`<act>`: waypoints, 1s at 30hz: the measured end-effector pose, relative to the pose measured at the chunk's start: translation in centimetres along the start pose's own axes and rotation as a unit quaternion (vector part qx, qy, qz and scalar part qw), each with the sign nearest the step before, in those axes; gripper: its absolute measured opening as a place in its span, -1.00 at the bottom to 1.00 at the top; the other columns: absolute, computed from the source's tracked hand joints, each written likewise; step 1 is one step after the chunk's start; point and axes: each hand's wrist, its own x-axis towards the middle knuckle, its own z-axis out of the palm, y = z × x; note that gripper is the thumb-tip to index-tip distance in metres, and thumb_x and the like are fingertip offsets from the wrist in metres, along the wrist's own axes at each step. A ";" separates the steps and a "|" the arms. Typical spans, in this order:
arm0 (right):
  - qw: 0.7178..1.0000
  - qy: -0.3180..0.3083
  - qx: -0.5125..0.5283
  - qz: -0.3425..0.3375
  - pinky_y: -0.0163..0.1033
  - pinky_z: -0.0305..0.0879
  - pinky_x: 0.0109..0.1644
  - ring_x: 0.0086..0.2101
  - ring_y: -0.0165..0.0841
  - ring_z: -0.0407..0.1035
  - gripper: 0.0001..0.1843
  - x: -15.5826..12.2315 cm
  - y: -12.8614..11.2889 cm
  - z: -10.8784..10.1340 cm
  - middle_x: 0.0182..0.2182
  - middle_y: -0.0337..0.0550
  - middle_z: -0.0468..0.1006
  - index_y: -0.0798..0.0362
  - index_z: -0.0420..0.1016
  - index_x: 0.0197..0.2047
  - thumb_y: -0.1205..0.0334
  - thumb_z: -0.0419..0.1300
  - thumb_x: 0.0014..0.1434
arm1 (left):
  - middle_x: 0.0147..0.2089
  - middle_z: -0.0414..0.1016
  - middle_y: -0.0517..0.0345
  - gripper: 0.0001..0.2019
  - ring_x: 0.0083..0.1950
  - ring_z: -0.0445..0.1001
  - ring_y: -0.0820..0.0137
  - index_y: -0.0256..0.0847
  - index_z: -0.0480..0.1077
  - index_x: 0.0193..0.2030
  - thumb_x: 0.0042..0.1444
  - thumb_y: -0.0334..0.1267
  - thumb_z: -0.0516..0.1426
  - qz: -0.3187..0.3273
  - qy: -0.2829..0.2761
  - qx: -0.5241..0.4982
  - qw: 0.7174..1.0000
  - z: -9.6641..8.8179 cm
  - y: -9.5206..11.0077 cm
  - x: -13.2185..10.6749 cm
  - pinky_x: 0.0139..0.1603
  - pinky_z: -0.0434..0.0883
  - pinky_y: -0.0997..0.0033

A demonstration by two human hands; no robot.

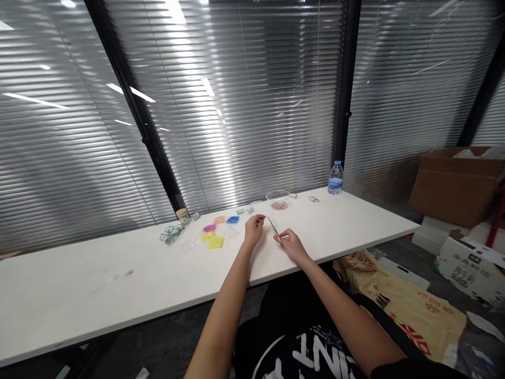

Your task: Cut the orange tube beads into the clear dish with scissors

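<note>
My left hand (253,229) rests on the white table (118,273) with its fingers curled in a pinch; what they hold is too small to make out. My right hand (289,242) lies just right of it, closed on a thin metal tool like tweezers or small scissors (273,228), whose tip points toward the left hand. Small bags of coloured beads, pink (209,228), yellow (215,242), orange (219,219) and blue (232,219), lie left of my hands. A clear bowl (278,199) with small bits stands behind them.
A water bottle (335,178) stands at the table's back right by the blinds. Small rolls (169,234) and a little jar (182,213) sit further left. Cardboard boxes (453,184) and a brown paper bag (398,295) lie on the floor to the right.
</note>
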 end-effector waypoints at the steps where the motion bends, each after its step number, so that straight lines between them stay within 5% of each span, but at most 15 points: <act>1: 1.000 -0.007 -0.003 0.005 -0.20 0.46 -0.24 -0.31 -0.40 0.45 -0.69 0.0 -0.1 0.0 -0.21 -0.15 0.52 0.14 0.45 -0.04 0.07 0.18 0.29 | -0.06 0.49 0.05 -0.74 -0.11 0.49 0.38 -0.27 0.41 -0.04 0.29 -0.12 0.11 -0.006 0.002 -0.013 1.000 0.0 0.1 0.0 -0.06 0.51 0.23; 13: 0.999 -0.027 -0.004 0.021 -0.16 0.47 -0.19 -0.25 -0.36 0.46 -0.67 -0.2 -1.5 0.0 -0.15 -0.11 0.52 0.13 0.44 0.00 0.07 0.17 0.30 | -0.09 0.48 0.06 -0.69 -0.17 0.50 0.40 -0.29 0.36 0.05 0.28 -0.13 0.13 -0.064 0.029 -0.147 0.987 -0.1 1.1 -0.2 -0.14 0.52 0.27; 30: 0.999 -0.041 0.000 0.014 -0.20 0.45 -0.25 -0.31 -0.40 0.44 -0.68 0.1 -0.9 0.2 -0.19 -0.14 0.51 0.13 0.44 -0.02 0.06 0.17 0.30 | -0.08 0.48 0.06 -0.69 -0.17 0.50 0.39 -0.29 0.36 0.06 0.27 -0.14 0.14 -0.100 0.019 -0.185 0.977 -0.4 2.2 -0.6 -0.13 0.52 0.26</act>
